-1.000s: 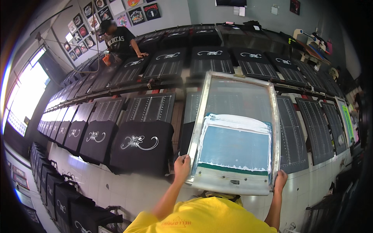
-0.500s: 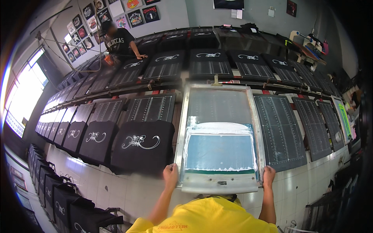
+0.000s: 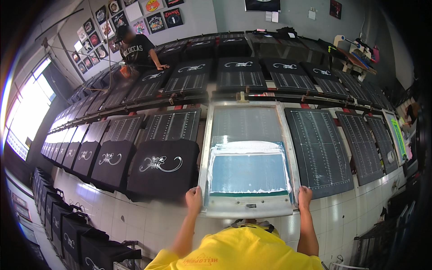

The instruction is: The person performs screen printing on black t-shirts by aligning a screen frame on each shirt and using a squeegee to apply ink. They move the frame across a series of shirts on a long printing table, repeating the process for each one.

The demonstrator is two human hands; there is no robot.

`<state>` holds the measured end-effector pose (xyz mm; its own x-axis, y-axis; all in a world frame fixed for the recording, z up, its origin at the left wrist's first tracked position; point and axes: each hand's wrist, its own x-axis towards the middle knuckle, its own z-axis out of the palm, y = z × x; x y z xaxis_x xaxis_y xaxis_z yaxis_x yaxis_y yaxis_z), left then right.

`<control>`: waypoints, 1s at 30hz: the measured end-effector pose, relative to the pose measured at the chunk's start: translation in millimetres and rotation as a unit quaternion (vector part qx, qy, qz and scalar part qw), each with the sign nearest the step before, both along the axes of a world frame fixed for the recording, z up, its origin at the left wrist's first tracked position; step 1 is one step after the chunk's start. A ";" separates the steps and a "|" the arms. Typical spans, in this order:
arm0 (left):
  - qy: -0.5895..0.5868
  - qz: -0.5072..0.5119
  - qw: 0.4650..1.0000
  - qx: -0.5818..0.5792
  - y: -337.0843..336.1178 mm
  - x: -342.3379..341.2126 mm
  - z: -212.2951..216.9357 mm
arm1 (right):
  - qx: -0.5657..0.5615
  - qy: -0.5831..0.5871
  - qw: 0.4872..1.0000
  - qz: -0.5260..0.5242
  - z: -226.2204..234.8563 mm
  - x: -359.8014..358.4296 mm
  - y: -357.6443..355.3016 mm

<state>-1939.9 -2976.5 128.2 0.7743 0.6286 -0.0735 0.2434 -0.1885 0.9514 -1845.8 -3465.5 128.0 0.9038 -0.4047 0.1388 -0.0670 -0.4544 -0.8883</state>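
A large screen-printing frame (image 3: 234,209) with a pale metal rim is in front of me, over the near row of boards. Its mesh shows a blue-green area (image 3: 249,175) bordered by smeared white ink (image 3: 252,146). My left hand (image 3: 193,199) is closed on the frame's near left corner, and my right hand (image 3: 304,197) grips the near right side. To the left, a black T-shirt (image 3: 164,180) with a white scroll-like print covers the near part of a board. What lies beneath the frame is hidden.
Gridded black boards (image 3: 319,150) continue to the right, and several printed black shirts run left. Beyond a metal rail (image 3: 180,100) is another row of boards and shirts. A person in black (image 3: 136,50) stands at the far left. Dark shirts (image 3: 74,231) hang at lower left.
The frame has shifted slightly left, its near edge a little farther from me, with both my hands still on it. The other person stays in about the same place.
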 end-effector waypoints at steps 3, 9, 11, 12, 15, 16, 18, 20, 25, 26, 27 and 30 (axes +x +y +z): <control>-0.026 0.013 1.000 0.008 -1.4 3.5 8.5 | 0.003 -0.009 0.999 -0.035 5.9 2.6 12.5; 0.003 0.003 1.000 -0.019 5.9 11.7 7.3 | 0.009 0.017 1.000 -0.009 14.7 6.6 17.3; -0.021 0.017 0.999 -0.026 2.8 14.2 5.9 | 0.010 0.006 1.000 -0.010 11.7 9.4 16.3; -0.019 0.015 0.999 -0.027 2.0 15.6 8.3 | 0.011 0.000 1.000 -0.012 11.0 10.6 15.0; -0.018 0.013 0.999 -0.033 0.9 18.1 13.2 | 0.000 0.007 1.000 -0.004 11.7 12.5 13.3; -0.022 0.015 0.999 -0.037 1.2 18.2 10.5 | -0.002 0.002 1.000 -0.006 11.5 13.2 13.6; -0.011 0.007 0.999 -0.047 4.7 18.4 4.1 | -0.006 -0.007 1.000 -0.010 10.3 12.2 13.8; 0.018 -0.013 0.998 -0.059 12.0 19.9 -0.8 | -0.009 0.000 1.000 -0.006 12.1 11.8 13.3; -0.037 0.015 0.997 -0.073 11.5 18.5 -5.5 | -0.007 0.018 1.000 -0.005 18.9 11.1 18.3; -0.038 0.022 0.996 -0.074 11.2 17.7 -7.1 | -0.004 0.009 1.000 -0.007 19.0 9.8 21.1; -0.034 0.018 0.995 -0.090 12.9 17.6 -8.4 | -0.002 -0.001 1.000 -0.009 19.1 9.1 22.6; -0.028 0.007 0.993 -0.117 15.8 15.5 -8.9 | -0.043 0.001 0.999 0.010 18.8 8.2 18.8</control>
